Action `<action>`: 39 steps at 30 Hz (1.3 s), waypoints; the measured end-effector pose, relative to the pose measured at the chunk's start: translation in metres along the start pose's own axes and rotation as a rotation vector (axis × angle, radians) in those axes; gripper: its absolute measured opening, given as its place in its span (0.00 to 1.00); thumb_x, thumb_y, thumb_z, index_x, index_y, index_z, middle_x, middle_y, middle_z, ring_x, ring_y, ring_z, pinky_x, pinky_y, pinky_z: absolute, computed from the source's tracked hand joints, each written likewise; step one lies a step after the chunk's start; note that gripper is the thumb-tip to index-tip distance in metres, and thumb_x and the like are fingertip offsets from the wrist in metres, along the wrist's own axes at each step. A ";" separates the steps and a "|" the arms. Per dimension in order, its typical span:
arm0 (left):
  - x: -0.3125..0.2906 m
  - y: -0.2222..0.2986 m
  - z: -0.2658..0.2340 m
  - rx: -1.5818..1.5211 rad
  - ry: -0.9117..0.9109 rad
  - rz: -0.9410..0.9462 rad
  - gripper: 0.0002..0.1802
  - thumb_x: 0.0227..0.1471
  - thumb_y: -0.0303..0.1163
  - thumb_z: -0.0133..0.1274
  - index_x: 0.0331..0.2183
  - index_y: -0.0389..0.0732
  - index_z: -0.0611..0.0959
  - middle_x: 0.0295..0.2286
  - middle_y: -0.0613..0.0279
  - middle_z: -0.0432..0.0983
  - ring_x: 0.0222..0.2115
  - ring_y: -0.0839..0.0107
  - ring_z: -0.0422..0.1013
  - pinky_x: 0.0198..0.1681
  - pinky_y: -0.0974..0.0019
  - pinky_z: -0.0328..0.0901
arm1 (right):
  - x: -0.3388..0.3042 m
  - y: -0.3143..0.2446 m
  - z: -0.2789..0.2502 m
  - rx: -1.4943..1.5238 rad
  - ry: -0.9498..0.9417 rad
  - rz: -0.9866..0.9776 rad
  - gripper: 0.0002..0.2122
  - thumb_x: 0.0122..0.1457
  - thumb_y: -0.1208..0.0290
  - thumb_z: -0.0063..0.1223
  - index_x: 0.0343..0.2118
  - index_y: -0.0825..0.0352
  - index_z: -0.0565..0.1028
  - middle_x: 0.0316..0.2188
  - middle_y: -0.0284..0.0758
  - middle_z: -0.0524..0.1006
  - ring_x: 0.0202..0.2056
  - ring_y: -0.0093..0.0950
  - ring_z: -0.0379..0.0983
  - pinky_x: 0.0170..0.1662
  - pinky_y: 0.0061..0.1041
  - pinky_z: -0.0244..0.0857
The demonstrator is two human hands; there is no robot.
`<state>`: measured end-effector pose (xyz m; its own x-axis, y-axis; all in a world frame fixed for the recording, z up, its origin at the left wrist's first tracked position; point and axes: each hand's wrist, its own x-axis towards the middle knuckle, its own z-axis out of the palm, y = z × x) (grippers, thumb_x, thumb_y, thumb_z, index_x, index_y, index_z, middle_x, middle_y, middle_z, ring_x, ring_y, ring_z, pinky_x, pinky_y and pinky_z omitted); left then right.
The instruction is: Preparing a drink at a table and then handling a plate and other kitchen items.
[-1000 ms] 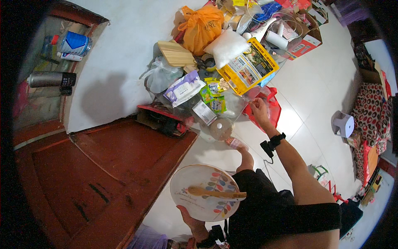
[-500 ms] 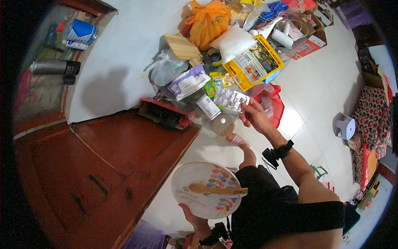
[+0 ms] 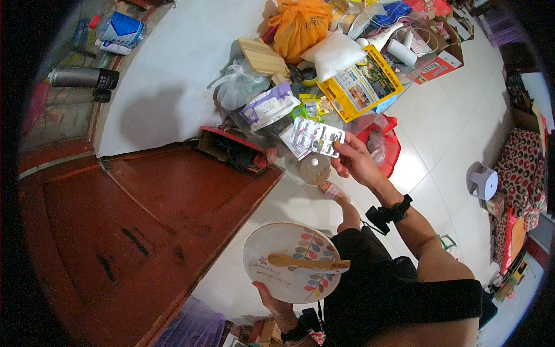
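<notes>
My left hand grips the lower rim of a white plate with a coloured leaf pattern. On the plate lies a wooden spoon, its handle toward the right. Out over a cluttered surface, my right hand pinches one end of a silver blister pack between thumb and fingers. Partly hidden under the pack is a small white box. Close by lie a purple-and-white packet of wipes and a yellow-green sachet.
Behind the hand stand an orange bag, a wooden board, a white pouch and a yellow printed packet. A red plastic bag hangs right of my hand. At left is a brown-red door.
The blister pack has tilted and shifted left, so its printed face shows and it covers part of the white box. The plate has barely moved; the whole view has shifted slightly.
</notes>
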<state>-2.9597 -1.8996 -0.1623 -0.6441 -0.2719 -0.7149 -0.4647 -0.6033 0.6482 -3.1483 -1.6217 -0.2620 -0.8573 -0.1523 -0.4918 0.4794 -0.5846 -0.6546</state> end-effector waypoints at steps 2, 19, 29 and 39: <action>-0.001 -0.002 -0.001 -0.009 -0.003 0.000 0.37 0.53 0.57 0.40 0.57 0.45 0.56 0.54 0.53 0.54 0.52 0.53 0.55 0.53 0.45 0.54 | 0.001 0.003 -0.002 -0.005 0.006 -0.001 0.06 0.62 0.67 0.39 0.38 0.61 0.64 0.13 0.32 0.66 0.10 0.17 0.55 0.13 0.15 0.49; -0.007 -0.020 -0.001 -0.031 0.002 -0.009 0.36 0.54 0.56 0.39 0.57 0.44 0.56 0.53 0.53 0.55 0.52 0.54 0.56 0.52 0.47 0.56 | 0.149 0.160 -0.084 0.020 0.422 0.186 0.15 0.59 0.62 0.41 0.43 0.68 0.57 0.23 0.45 0.75 0.17 0.30 0.71 0.16 0.28 0.66; -0.011 -0.028 -0.037 -0.081 0.073 -0.055 0.39 0.53 0.56 0.40 0.57 0.41 0.54 0.53 0.53 0.56 0.51 0.55 0.57 0.52 0.52 0.56 | 0.121 0.239 -0.133 -0.339 0.271 0.374 0.14 0.57 0.64 0.41 0.26 0.71 0.72 0.20 0.38 0.74 0.19 0.29 0.71 0.22 0.28 0.69; -0.028 -0.013 -0.061 -0.014 -0.080 0.029 0.36 0.54 0.56 0.38 0.56 0.42 0.57 0.53 0.53 0.57 0.51 0.53 0.57 0.53 0.47 0.54 | -0.009 0.235 -0.182 -0.501 0.342 0.466 0.08 0.51 0.70 0.46 0.28 0.71 0.71 0.18 0.41 0.75 0.15 0.28 0.72 0.17 0.29 0.68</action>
<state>-2.8982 -1.9302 -0.1663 -0.7043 -0.2290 -0.6719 -0.4367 -0.6064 0.6644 -2.9939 -1.6125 -0.5163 -0.4788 0.0080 -0.8779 0.8750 -0.0765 -0.4780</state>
